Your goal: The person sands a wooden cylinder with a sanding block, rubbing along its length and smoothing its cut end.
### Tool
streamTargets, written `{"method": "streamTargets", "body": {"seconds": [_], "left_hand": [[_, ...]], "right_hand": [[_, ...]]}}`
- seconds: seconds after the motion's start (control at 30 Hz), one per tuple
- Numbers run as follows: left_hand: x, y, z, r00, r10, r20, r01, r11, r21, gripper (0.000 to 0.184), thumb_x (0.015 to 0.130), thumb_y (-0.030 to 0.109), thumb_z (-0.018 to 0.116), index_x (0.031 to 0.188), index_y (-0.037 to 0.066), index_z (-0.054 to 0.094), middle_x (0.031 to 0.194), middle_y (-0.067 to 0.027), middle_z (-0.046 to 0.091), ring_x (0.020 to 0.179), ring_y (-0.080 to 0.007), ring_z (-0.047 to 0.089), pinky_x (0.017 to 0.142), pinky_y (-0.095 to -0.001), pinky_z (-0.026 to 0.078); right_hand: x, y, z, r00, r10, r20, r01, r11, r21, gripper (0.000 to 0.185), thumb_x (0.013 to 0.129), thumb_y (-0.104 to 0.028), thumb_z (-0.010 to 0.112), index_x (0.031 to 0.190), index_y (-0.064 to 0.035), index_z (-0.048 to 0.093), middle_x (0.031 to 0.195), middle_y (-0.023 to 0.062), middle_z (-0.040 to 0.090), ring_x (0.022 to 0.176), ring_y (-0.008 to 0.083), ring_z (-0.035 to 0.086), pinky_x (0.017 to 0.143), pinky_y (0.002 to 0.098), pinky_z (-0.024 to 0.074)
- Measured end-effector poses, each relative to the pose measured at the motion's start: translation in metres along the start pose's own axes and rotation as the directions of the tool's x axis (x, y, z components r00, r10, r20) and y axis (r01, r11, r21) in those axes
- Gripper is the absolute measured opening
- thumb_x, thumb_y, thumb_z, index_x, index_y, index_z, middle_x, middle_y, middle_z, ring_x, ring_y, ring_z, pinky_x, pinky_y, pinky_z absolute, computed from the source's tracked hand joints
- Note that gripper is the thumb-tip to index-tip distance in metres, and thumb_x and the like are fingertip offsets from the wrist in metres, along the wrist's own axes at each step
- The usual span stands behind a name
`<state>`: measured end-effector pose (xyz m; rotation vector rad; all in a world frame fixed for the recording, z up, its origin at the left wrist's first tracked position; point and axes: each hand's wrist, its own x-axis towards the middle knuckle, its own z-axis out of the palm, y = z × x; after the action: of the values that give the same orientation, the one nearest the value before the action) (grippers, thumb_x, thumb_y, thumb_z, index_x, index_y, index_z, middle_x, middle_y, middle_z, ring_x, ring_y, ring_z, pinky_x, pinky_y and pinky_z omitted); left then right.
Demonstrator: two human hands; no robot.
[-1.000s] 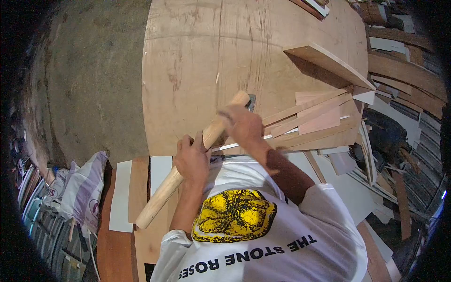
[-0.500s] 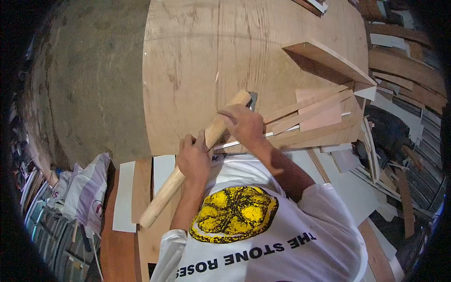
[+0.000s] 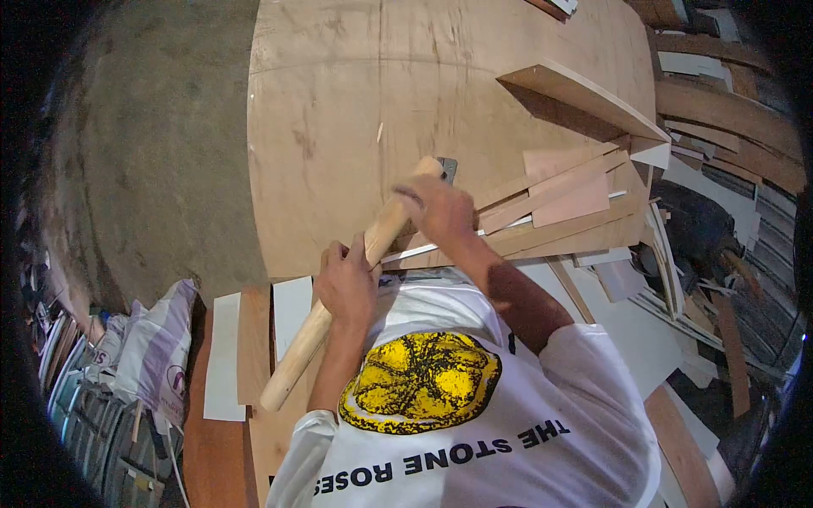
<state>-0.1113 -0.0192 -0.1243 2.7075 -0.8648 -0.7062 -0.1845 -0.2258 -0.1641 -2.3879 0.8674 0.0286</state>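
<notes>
Wooden pole point(image 3: 295, 362) — left hand point(image 3: 345, 284): middle; right hand point(image 3: 440, 207): near upper end

Against the tan plywood panel point(image 3: 330, 102), streaked darker brown, the wooden rod point(image 3: 388, 227) is pale yellow, the sheet point(image 3: 580, 201) on the panel pinkish, the floor point(image 3: 161, 152) beside it grey-brown, the shirt point(image 3: 517, 402) near its edge white with a yellow-and-black print point(image 3: 421, 383)

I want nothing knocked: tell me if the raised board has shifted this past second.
No, neither way: the raised board keeps its place against the plywood.
</notes>
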Motion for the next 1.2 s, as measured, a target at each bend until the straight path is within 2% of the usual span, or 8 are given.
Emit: {"method": "streamTargets", "body": {"seconds": [0.07, 0.17, 0.37, 0.6, 0.87, 0.93, 1.07, 1.2], "left_hand": [[-0.003, 0.002, 0.0, 1.0, -0.004, -0.002, 0.004, 1.0, -0.019, 0.066, 0.07, 0.021, 0.094, 0.133, 0.018, 0.073, 0.102, -0.0072, 0.064, 0.099, -0.0287, 0.067, 0.076, -0.0467, 0.058], [-0.001, 0.002, -0.003, 1.0, 0.003, -0.016, -0.003, 1.0, -0.022, 0.065, 0.069, 0.02, 0.093, 0.132, 0.017, 0.075, 0.1, -0.0077, 0.065, 0.097, -0.0296, 0.067, 0.076, -0.0464, 0.058], [0.016, -0.006, -0.007, 0.998, 0.011, 0.054, -0.008, 0.999, -0.047, 0.055, 0.073, 0.025, 0.091, 0.125, 0.015, 0.078, 0.096, -0.0103, 0.067, 0.091, -0.0334, 0.069, 0.078, -0.0465, 0.058], [0.021, -0.024, -0.019, 0.983, -0.03, 0.182, 0.064, 0.981, -0.184, 0.051, 0.084, 0.038, 0.087, 0.125, 0.01, 0.075, 0.103, -0.0166, 0.076, 0.096, -0.0412, 0.073, 0.082, -0.0507, 0.058], [0.03, -0.069, -0.016, 0.97, 0.125, 0.207, -0.088, 0.98, -0.179, 0.063, 0.093, 0.052, 0.076, 0.139, 0.01, 0.07, 0.106, -0.0185, 0.078, 0.1, -0.0415, 0.075, 0.087, -0.0503, 0.058], [0.034, -0.055, -0.033, 0.93, 0.06, 0.362, -0.001, 0.987, -0.159, 0.063, 0.095, 0.051, 0.074, 0.141, 0.009, 0.07, 0.108, -0.0198, 0.078, 0.099, -0.0413, 0.075, 0.087, -0.0503, 0.058], [0.03, -0.066, -0.009, 0.968, 0.18, 0.174, -0.135, 0.961, -0.242, 0.054, 0.096, 0.047, 0.075, 0.134, 0.007, 0.072, 0.091, -0.0213, 0.077, 0.083, -0.0416, 0.075, 0.075, -0.0513, 0.058], [0.04, -0.078, -0.013, 0.961, 0.194, 0.199, -0.135, 0.952, -0.276, 0.054, 0.097, 0.048, 0.074, 0.132, 0.007, 0.073, 0.089, -0.022, 0.076, 0.08, -0.0424, 0.074, 0.073, -0.0514, 0.057]], "right_hand": [[0.02, 0.023, -0.002, 0.986, -0.079, -0.145, 0.065, 0.993, -0.098, 0.024, 0.097, -0.027, 0.074, 0.119, -0.0187, 0.081, 0.107, 0.0123, 0.078, 0.101, 0.0366, 0.075, 0.086, 0.0457, 0.0595], [0.039, 0.016, -0.019, 0.958, 0.258, -0.123, -0.269, 0.96, -0.078, 0.026, 0.095, -0.025, 0.075, 0.119, -0.0179, 0.081, 0.111, 0.0125, 0.079, 0.102, 0.036, 0.075, 0.087, 0.0457, 0.0599], [-0.028, -0.007, 0.032, 0.985, -0.106, -0.134, 0.133, 0.97, 0.205, 0.026, 0.091, -0.024, 0.078, 0.116, -0.0175, 0.081, 0.112, 0.0102, 0.079, 0.103, 0.0317, 0.076, 0.084, 0.0435, 0.0612], [0.022, 0.002, 0.03, 0.956, 0.174, -0.237, -0.17, 0.985, 0.039, 0.023, 0.092, -0.025, 0.078, 0.113, -0.0165, 0.08, 0.11, 0.0074, 0.079, 0.099, 0.0289, 0.077, 0.081, 0.0404, 0.0618], [0.006, 0.012, 0.039, 0.962, -0.247, -0.117, 0.241, 0.968, -0.069, 0.024, 0.089, -0.018, 0.081, 0.113, -0.0166, 0.081, 0.11, 0.0074, 0.079, 0.099, 0.0299, 0.077, 0.081, 0.0395, 0.0619], [0.022, 0.006, 0.038, 0.962, -0.108, -0.252, 0.113, 0.994, 0.003, 0.023, 0.089, -0.018, 0.081, 0.112, -0.0163, 0.081, 0.111, 0.0077, 0.08, 0.101, 0.0287, 0.077, 0.082, 0.039, 0.062], [0.018, -0.023, 0.028, 0.924, 0.269, -0.27, -0.274, 0.962, 0.02, 0.021, 0.091, -0.021, 0.08, 0.111, -0.0155, 0.081, 0.113, 0.008, 0.079, 0.102, 0.029, 0.077, 0.083, 0.0404, 0.0621], [-0.013, -0.021, 0.043, 0.968, -0.088, -0.236, 0.107, 0.992, 0.067, 0.023, 0.096, -0.026, 0.075, 0.116, -0.0154, 0.08, 0.113, 0.0099, 0.078, 0.102, 0.0334, 0.075, 0.085, 0.0434, 0.0606]]}}
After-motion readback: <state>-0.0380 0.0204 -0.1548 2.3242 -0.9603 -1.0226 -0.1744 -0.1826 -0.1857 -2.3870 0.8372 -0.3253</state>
